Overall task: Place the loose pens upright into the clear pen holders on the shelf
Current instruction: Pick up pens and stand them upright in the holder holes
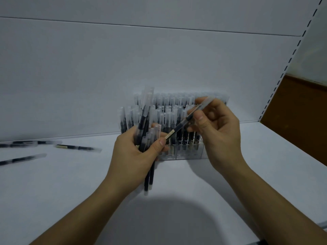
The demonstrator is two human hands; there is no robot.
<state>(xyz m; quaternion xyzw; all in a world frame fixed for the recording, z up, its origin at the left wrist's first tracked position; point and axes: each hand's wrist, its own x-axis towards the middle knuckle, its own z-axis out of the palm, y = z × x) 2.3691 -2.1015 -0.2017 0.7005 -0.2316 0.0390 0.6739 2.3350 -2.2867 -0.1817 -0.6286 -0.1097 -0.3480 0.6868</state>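
Bare forearms point(85, 214) reach over the white shelf point(53, 191). Clear pen holders point(184, 156), packed with upright pens, stand at its back wall. Left hand point(134, 152) grips a bundle of pens point(145, 119); right hand point(217, 138) pinches one pen point(180, 126) slantwise before the holders. Loose pens point(77, 148) lie far left

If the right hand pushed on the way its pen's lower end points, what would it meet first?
Probably the left hand, at the thumb gripping the pen bundle; the pen in the right hand ends near it, depth unclear.
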